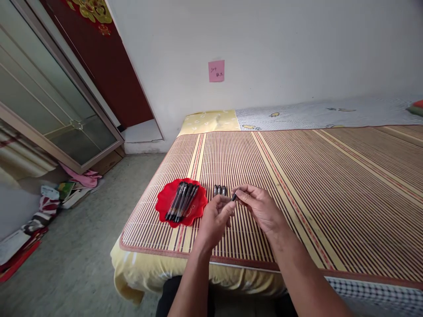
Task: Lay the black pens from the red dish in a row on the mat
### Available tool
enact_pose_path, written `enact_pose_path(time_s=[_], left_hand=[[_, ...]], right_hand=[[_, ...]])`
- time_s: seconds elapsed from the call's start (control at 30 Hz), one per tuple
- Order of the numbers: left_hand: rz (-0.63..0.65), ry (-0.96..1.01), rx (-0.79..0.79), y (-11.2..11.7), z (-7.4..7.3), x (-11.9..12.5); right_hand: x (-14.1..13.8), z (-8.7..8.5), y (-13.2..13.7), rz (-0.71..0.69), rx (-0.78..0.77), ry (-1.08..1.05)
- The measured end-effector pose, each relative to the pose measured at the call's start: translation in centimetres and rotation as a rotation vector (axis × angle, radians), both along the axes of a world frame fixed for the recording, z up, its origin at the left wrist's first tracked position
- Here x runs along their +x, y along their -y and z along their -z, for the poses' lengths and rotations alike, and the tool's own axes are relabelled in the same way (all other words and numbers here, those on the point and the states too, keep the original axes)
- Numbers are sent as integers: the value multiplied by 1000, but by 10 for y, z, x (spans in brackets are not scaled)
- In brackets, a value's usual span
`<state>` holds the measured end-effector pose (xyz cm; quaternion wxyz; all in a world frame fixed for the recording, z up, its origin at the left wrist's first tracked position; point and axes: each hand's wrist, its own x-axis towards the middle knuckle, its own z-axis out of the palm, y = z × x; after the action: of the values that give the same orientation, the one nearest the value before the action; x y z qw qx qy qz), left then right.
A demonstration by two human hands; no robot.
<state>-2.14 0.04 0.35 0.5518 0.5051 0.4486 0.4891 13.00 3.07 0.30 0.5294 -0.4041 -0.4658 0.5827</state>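
Between my two hands is a slim black pen [234, 197], mostly covered by the fingers. My left hand [213, 218] pinches its lower end with thumb and fingers. At the upper end, the thumb and fingertips of my right hand [261, 207] are closed on it. Just beyond my left hand, three short black pieces with clips, which look like pen caps [220, 190], lie side by side on the mat; whether my hand hides more of them I cannot tell. To the left, a red scalloped plate [161, 200] holds several black pens [181, 201] lying in a bundle.
A striped bamboo mat [297, 176] covers the bed, over a yellow sheet [148, 268]. A pink note [216, 71] is stuck to the wall. On the left stand a glass-paned door [62, 92] and a pile of cloths and papers [49, 202] on the floor.
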Motion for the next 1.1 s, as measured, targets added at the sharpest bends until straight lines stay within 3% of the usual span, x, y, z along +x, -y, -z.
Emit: enact_pose_path(time_s=[0.1, 0.27, 0.5, 0.7, 0.9, 1.0, 1.1], left_hand=[[-95, -45, 55, 0, 2, 1], [95, 19, -24, 2, -1, 1], [73, 53, -75, 2, -2, 1], [185, 33, -91, 2, -1, -1], [303, -100, -97, 1, 4, -18], [217, -80, -75, -1, 2, -23], [67, 8, -36, -2, -2, -18]], right_hand=[[-1, -3, 2, 0, -11, -3], [0, -7, 3, -35, -11, -31], [3, -2, 0, -27, -13, -31], [8, -4, -1, 101, 34, -25], [46, -7, -10, 454, 165, -204], [62, -7, -13, 514, 190, -280], [53, -4, -11, 392, 117, -247]])
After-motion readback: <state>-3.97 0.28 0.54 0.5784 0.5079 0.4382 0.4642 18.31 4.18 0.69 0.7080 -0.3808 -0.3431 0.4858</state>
